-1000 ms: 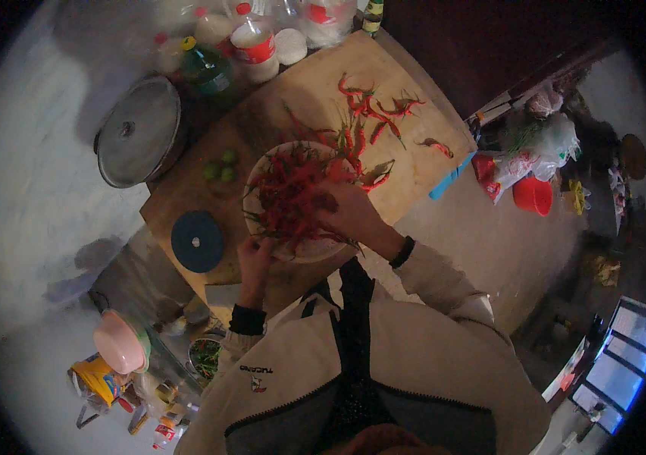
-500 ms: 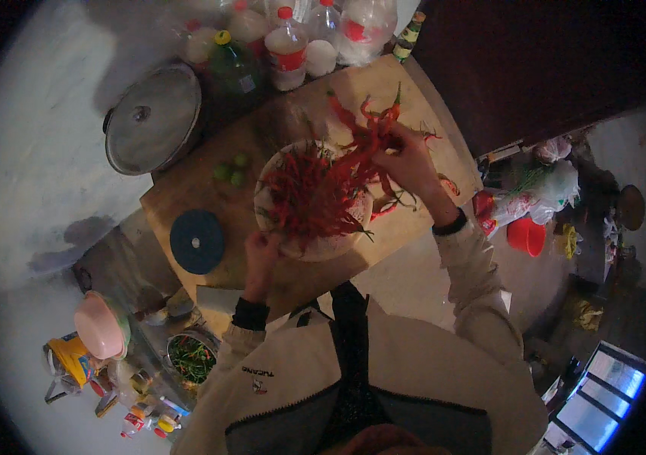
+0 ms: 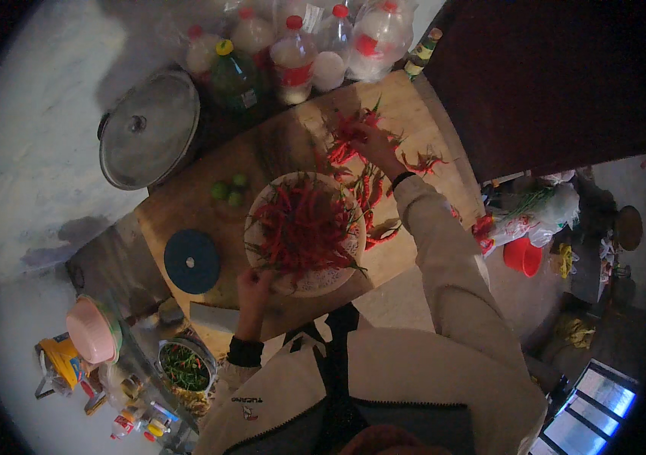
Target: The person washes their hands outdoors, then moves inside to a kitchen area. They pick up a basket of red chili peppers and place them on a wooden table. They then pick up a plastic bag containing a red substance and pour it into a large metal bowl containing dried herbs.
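Observation:
A pale basket with an openwork wall stands on the wooden table, heaped with red chili peppers. My left hand is closed on its near left rim, the fingertips pinched there. Farther off to the right, my right hand reaches into a loose pile of red chili peppers, its fingers curled around some of them; the hand partly hides these. More chilies lie scattered between the pile and the basket, and a small cluster lies to the right.
Left of the basket are several green round fruits, a blue disc and a flat grey blade-like piece at the table edge. A lidded pot and several plastic bottles line the far side. A pot of green and red peppers sits lower left.
My right hand has moved from beside the basket, where it held a bunch of chilies, to the pile farther off. My left hand stays at the basket rim. The whole view has shifted slightly.

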A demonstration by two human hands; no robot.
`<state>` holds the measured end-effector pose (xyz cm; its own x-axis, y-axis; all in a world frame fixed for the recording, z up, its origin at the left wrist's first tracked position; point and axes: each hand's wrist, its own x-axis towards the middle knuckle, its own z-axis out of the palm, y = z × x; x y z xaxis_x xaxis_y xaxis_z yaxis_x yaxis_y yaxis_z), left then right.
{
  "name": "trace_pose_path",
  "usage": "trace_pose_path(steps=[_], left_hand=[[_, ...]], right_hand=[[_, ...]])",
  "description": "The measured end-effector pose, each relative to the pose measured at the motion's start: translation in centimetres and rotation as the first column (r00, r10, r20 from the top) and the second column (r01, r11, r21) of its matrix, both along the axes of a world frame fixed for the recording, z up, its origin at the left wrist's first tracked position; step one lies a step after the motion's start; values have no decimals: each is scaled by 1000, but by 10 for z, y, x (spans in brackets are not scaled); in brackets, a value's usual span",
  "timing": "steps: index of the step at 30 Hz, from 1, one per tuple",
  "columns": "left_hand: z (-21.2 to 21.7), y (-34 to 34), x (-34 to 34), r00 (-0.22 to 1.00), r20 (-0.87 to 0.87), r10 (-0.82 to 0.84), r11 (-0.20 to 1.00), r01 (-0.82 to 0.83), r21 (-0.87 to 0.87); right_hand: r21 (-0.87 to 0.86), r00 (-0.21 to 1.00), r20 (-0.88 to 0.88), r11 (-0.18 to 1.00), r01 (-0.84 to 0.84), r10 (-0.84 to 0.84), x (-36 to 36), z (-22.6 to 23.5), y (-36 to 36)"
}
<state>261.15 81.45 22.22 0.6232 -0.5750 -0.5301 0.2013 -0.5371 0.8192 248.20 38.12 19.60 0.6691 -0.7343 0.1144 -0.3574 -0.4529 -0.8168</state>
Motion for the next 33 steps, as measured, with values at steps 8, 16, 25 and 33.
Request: trace_pose_path(steps=[8,16,25,33], left_hand=[[21,-6,-5,997,-29,65,997,-66,-36],[37,-18,-8,994,-74,82,995,-86,-52],[48,-16,-11,994,-106,22,998,-28,-49],[38,-17,-12,985,-146,97,990,-111,-87]], right_hand=[[81,984,-169,994,78,-63,-21,22,-32],[14,950,-262,983,181,-171,-34,39,-95],[-229,894,-428,973,38,-136,-57,-20,-137],[-296,787,-543,944,145,-292,-86,-21,-139]])
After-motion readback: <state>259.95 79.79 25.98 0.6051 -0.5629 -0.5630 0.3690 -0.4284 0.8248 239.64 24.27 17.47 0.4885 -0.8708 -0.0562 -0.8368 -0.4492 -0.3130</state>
